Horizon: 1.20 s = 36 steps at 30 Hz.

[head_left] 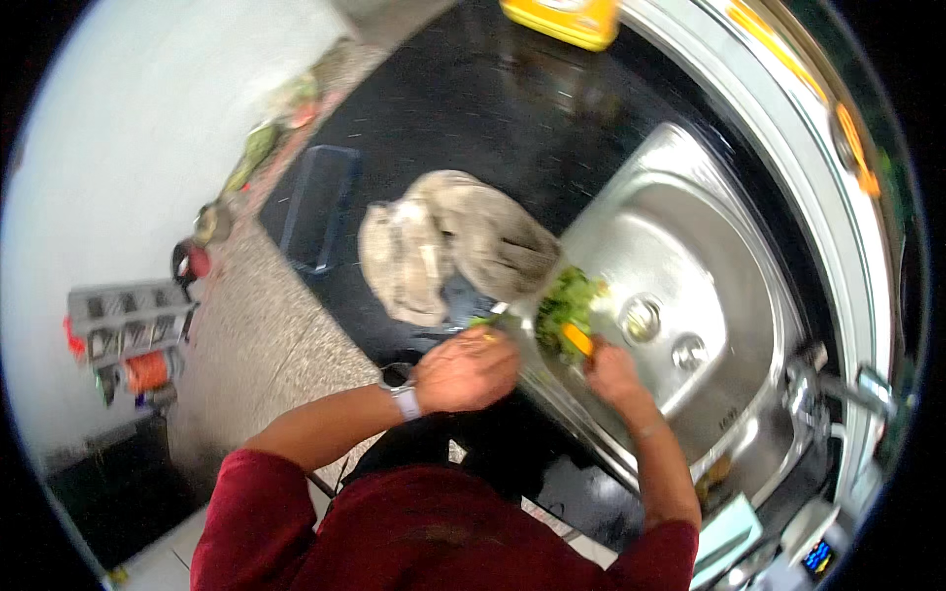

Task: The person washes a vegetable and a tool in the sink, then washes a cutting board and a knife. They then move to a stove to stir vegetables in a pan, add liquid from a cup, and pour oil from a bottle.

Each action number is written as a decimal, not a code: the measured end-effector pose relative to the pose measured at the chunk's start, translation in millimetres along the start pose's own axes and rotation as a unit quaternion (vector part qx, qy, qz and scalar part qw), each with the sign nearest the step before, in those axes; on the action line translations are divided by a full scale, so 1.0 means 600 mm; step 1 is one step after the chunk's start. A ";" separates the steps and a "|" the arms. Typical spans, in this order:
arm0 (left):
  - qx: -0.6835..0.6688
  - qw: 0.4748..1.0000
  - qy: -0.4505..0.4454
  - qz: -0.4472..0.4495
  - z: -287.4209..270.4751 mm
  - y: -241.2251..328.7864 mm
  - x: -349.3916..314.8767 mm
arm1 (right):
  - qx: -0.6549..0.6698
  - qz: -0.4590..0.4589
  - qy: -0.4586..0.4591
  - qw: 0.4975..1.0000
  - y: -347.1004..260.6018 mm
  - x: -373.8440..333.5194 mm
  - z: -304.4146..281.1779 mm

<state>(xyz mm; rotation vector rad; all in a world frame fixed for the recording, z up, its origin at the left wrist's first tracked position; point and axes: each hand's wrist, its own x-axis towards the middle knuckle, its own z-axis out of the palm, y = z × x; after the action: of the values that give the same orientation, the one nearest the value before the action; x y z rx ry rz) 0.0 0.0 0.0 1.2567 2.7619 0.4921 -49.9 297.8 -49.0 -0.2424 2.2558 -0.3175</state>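
My right hand reaches over the near-left side of the steel sink, its fingers closed on a yellow piece that looks like a tool's handle; blur hides the rest of it. Leafy greens lie in the sink just beyond that hand. Over the counter's near edge, left of the sink, is my left hand, wearing a watch. Its fingers are curled in, and a bit of green shows at the tips; what they hold is hidden. A crumpled beige cloth rests beyond it on the black counter.
A clear plastic tray lies on the counter's left part. At the back stands a yellow container. The tap is at the sink's right end. On the left, a grey rack is by the white wall.
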 end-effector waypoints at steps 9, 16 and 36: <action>-0.102 0.988 0.109 -0.031 -0.058 0.000 0.038 | -0.030 -0.104 0.104 0.989 -0.045 -0.113 -0.083; -0.101 0.987 0.126 -0.017 -0.057 0.001 0.034 | -0.024 -0.157 0.239 0.958 -0.058 -0.153 -0.053; -0.128 0.986 0.098 -0.045 -0.087 0.006 0.048 | 0.636 0.054 0.232 0.734 0.006 -0.197 -0.077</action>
<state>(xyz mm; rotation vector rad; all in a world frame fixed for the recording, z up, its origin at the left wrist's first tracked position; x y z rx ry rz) -26.5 10.1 52.7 1.0718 2.7777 0.9740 -9.7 340.7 63.7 0.7698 1.9356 -1.8912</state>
